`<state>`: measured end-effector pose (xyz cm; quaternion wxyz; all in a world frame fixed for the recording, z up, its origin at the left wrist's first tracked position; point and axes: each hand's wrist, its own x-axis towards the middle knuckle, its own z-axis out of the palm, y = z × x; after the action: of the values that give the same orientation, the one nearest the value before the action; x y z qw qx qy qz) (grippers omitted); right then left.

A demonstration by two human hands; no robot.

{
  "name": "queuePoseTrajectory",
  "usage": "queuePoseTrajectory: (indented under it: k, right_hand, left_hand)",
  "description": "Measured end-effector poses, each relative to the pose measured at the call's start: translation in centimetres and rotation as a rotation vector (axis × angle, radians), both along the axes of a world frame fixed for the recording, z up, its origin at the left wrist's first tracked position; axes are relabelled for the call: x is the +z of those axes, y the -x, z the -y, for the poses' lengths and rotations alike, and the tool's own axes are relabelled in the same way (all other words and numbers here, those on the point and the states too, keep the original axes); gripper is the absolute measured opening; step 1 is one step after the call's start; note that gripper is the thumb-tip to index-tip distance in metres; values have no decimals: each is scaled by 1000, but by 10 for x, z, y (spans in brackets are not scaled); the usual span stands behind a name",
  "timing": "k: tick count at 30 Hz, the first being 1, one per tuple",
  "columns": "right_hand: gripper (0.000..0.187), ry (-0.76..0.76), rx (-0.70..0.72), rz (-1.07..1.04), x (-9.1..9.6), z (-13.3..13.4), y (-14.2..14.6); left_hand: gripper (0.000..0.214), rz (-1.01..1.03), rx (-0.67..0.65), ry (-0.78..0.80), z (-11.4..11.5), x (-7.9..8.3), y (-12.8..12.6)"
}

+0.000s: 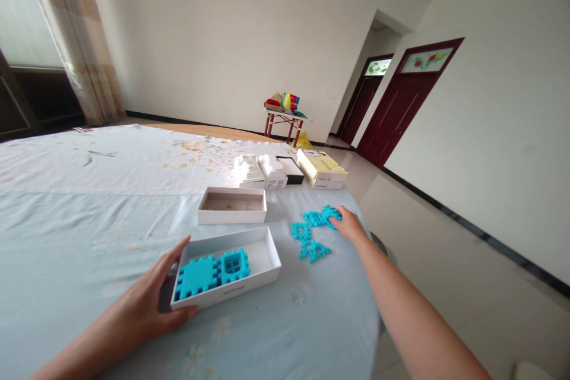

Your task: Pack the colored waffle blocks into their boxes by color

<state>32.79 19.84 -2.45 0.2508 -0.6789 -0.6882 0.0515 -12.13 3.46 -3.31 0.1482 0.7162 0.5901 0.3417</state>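
Observation:
My left hand (154, 297) grips the left end of a shallow white box (267, 261), thumb at the near edge and fingers along the side. Two turquoise plastic building tiles (211, 272) lie flat inside that box. My right hand (348, 224) reaches out to a loose group of turquoise tiles (312, 234) on the tablecloth, its fingers curled over the far tile of the group. A second white box (231, 206), which looks empty, stands just behind the first.
A pale blue flowered cloth covers the table (89, 231). Several small white, black and yellow boxes (289, 171) stand at the far right corner. The table's right edge runs close to my right arm. A small red table (285, 122) and dark red doors (403, 104) lie beyond.

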Motion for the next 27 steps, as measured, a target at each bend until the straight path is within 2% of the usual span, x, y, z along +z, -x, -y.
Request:
queuePoseTrajectory:
  k: [4, 9, 13, 17, 22, 27]
  right_hand:
    - [52, 34, 45, -31, 4, 5, -1]
    - [55, 64, 128, -122, 3, 3, -8]
    - [44, 79, 167, -156, 1, -1, -14]
    - [29, 61, 112, -128, 0, -4, -18]
    - [26, 6, 32, -109, 3, -4, -17]
    - [24, -39, 29, -113, 11, -1, -10]
  left_hand:
    - [85, 32, -8, 5, -1, 0, -1]
    - [84, 37, 4, 9, 0, 2, -2]
    - [84, 33, 0, 11, 0, 2, -2]
    - [85, 1, 1, 21, 0, 0, 0]
    - [87, -27, -4, 30, 1, -2, 1]
    - [86, -1, -18, 16, 0, -3, 1]
